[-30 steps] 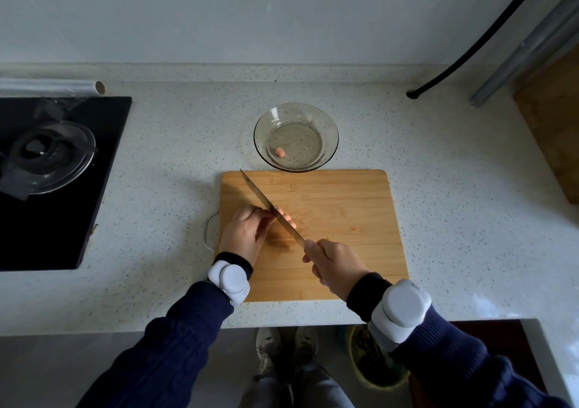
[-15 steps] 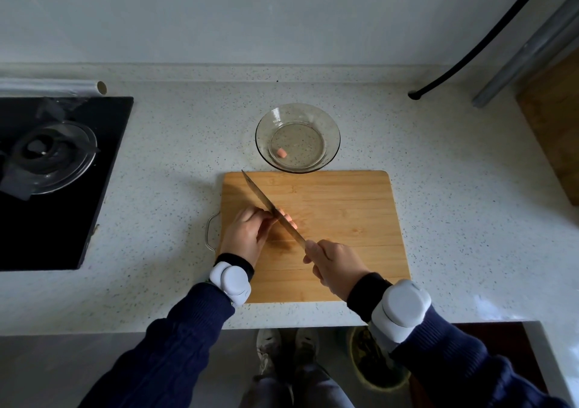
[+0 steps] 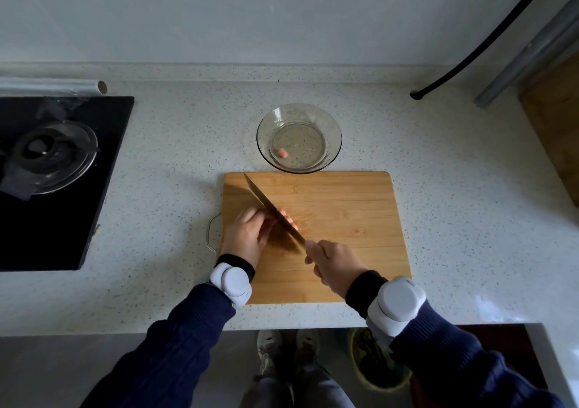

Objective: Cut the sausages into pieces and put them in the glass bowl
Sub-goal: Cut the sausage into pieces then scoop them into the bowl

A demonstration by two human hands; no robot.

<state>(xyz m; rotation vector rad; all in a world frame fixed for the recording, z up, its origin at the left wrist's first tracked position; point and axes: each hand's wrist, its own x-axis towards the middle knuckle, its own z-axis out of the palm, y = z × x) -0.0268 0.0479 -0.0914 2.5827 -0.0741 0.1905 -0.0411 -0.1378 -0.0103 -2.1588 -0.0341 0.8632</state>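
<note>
A wooden cutting board [image 3: 344, 219] lies on the speckled counter [image 3: 454, 188]. The left hand [image 3: 247, 235] presses down on a pink sausage [image 3: 289, 219] on the board, its grip closed over it so only a bit of pink shows. The right hand [image 3: 332, 262] has its grip tight around the handle of a knife [image 3: 271, 208]. The blade slants across the sausage, right beside the left fingers. Just behind the board sits the glass bowl [image 3: 299, 138] with one small sausage piece [image 3: 283, 153] inside.
</note>
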